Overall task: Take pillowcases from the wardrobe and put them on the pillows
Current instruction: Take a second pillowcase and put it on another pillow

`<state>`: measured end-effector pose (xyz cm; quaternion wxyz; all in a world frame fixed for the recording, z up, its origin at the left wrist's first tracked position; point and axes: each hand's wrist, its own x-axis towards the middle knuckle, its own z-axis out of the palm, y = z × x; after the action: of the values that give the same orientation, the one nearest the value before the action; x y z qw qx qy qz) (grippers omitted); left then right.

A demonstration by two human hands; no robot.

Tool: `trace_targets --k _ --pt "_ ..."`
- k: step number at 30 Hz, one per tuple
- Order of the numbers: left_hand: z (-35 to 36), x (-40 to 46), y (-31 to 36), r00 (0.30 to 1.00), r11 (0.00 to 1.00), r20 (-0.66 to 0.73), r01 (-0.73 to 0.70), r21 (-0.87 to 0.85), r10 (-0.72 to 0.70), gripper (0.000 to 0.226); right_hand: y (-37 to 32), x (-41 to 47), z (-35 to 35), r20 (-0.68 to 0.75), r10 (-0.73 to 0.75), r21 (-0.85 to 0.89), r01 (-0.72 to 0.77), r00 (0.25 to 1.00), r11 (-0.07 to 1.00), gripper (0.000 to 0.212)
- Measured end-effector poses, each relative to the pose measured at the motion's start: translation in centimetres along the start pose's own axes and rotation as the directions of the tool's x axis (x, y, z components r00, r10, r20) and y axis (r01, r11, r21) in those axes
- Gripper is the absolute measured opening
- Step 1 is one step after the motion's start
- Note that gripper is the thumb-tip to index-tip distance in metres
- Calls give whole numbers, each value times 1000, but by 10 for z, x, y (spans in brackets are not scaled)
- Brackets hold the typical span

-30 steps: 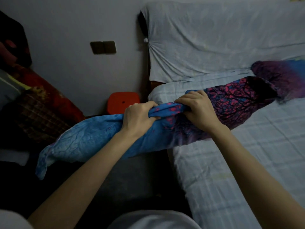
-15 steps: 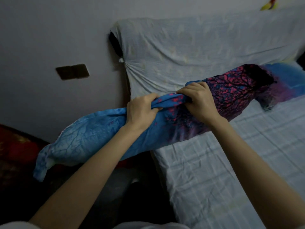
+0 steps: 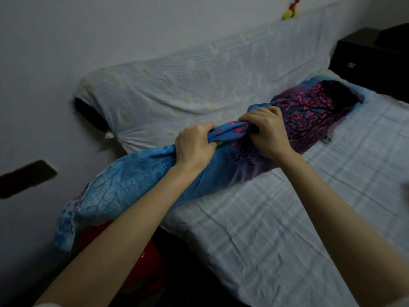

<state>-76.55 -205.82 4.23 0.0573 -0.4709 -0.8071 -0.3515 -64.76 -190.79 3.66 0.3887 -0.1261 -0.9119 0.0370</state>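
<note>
A pillowcase (image 3: 137, 187), blue at one end and printed with pink and dark branches at the other, stretches in a long bundle across the corner of a bed (image 3: 276, 229). Its patterned end lies on the checked sheet near the headboard (image 3: 199, 85), bulging as though filled, though what fills it cannot be seen; its blue end hangs limp and flat off the bed's edge, over the floor beside the wall (image 3: 44, 63).

Both hands grip the cloth at its middle, close together. The left hand (image 3: 194, 146) is curled round a bunched fold of the blue fabric, knuckles up, thumb tucked toward the gather. The right hand (image 3: 266, 129) clamps the same twisted ridge just beside it, fingers wrapped over the top where the blue gives way to the pink print. Between the two fists the fabric is drawn into a tight rope. Both bare forearms reach in from the bottom of the frame.

The headboard, draped in a pale wrinkled cover knotted at its left corner, stands against the wall behind the bundle. A small yellow and red toy (image 3: 290, 12) shows above its top edge. A dark nightstand (image 3: 374, 56) sits at the far right, beside the head of the bed. A dark switch plate (image 3: 26, 178) is set in the wall at left, and something red (image 3: 152, 262) lies on the shadowed floor below the hanging end.
</note>
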Motion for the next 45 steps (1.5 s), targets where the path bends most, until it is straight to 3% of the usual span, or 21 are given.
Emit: trace_targets --k 11,16,23,28,31,33,37,45 --pt "78 135 -6 998 1000 65 -7 -20 8 18 112 66 41 23 56 -92 -54 998 994 33" --pt "113 181 -3 997 1000 71 -19 -7 20 16 162 86 59 49 135 -46 -133 990 990 34" --pt "159 230 2 999 999 48 9 -33 -8 13 221 106 87 36 184 -64 -182 982 981 36" --pt "189 259 4 999 998 -33 -30 54 31 20 257 120 112 -11 220 -42 -220 975 975 26" --pt "221 267 4 998 1000 -64 -4 -29 2 23 281 116 131 -7 256 -19 -256 967 967 21" --pt "252 264 9 999 994 -23 40 -105 -43 26 299 97 142 30 323 6 -323 946 946 16" --pt "323 240 24 975 979 186 146 -142 -118 30 336 44 154 167 455 -43 -455 874 889 7" --pt "391 186 40 926 950 318 265 -168 -202 27 354 -41 158 244 602 -262 -546 760 796 6"
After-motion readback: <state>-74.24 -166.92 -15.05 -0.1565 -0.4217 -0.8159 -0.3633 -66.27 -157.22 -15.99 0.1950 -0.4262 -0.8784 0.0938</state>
